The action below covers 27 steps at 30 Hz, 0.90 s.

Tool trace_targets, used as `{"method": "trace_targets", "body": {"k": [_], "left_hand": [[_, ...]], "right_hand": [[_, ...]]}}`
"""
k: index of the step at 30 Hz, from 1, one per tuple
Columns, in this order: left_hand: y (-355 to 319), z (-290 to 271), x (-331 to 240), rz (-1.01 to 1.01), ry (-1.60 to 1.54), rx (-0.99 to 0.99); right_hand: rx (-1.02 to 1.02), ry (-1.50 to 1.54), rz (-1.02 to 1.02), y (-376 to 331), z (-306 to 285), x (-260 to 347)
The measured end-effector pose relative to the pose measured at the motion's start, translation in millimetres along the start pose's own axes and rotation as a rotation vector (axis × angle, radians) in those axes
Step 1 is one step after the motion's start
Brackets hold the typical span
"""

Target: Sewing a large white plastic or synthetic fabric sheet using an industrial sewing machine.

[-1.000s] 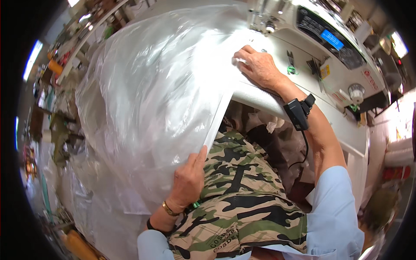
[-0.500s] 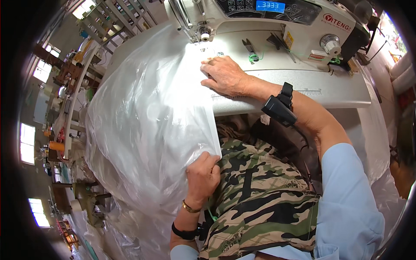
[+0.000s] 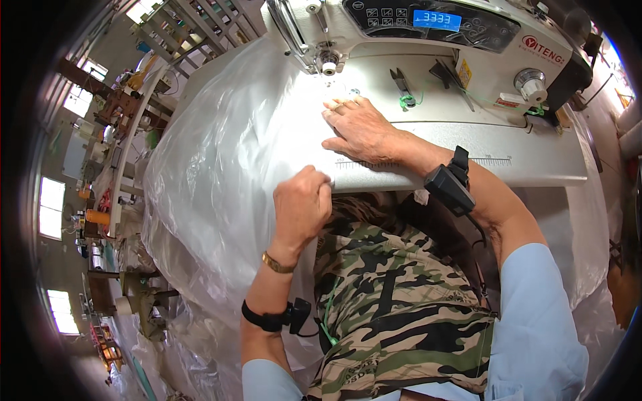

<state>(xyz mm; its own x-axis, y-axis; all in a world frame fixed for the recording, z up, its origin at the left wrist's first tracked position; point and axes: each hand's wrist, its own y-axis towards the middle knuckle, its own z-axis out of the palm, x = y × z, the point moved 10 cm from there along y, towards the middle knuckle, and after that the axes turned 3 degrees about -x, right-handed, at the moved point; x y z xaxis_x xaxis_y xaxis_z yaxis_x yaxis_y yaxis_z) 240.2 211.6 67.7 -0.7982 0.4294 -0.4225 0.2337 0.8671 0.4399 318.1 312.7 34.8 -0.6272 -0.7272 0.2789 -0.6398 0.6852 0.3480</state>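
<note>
Sheeting (image 3: 207,167), translucent plastic: spread left of both hands' fingers, its edge lost in glare by the right fingers. Its hanging bulk could drag the edge askew or raise puckers if held unevenly.

Sewing machine (image 3: 495,70), white: needle area just beyond the right fingers. A fingertip could be caught if that hand drifted forward while it ran; glare could hide a fold.

Left hand (image 3: 302,204): fingers curled closed, seemingly pinching the sheeting at the front edge of the counter (image 3: 548,154); blur hides the exact pinch. Too hard a pull could stretch the film.

Right hand (image 3: 364,130): fingers extended and laid flat, no grip showing. Slick film could slip from under them if pressure slackened.

Snips (image 3: 402,87): beyond the right fingers, to their right. Green thread (image 3: 409,101) beside them could snag if brushed.

Count, largest first:
- Sheeting: one visible spread, layers not countable.
- Counter: one.
- Sewing machine: one.
- Hands: two.
- Black wrist units (image 3: 449,187): two, one behind each hand's fingers.
- Slim dark tools (image 3: 455,83): right of the snips, farther from the fingers; number uncertain.
- Snips: one pair.
- Gold wristband (image 3: 277,262): one, behind the left fingers.
</note>
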Motion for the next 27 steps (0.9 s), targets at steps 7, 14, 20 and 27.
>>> {"method": "trace_targets", "body": {"k": [7,14,20,27], "left_hand": [[64.3,23.1,20.9,0.007,0.206,0.010],[89.9,26.6,57.6,-0.164,0.048,0.053],[38.1,-35.0,69.0,-0.261,-0.073,-0.032],[-14.0,-57.5,175.7,-0.168,0.231,-0.177]], "right_hand": [[-0.066,0.035,0.008,1.3,-1.5,-7.5],[-0.099,0.018,-0.007,9.5,-4.1,-5.5],[-0.057,-0.016,0.019,5.9,-4.9,-15.2],[-0.319,0.053,-0.053,-14.7,-28.3,13.7]]}}
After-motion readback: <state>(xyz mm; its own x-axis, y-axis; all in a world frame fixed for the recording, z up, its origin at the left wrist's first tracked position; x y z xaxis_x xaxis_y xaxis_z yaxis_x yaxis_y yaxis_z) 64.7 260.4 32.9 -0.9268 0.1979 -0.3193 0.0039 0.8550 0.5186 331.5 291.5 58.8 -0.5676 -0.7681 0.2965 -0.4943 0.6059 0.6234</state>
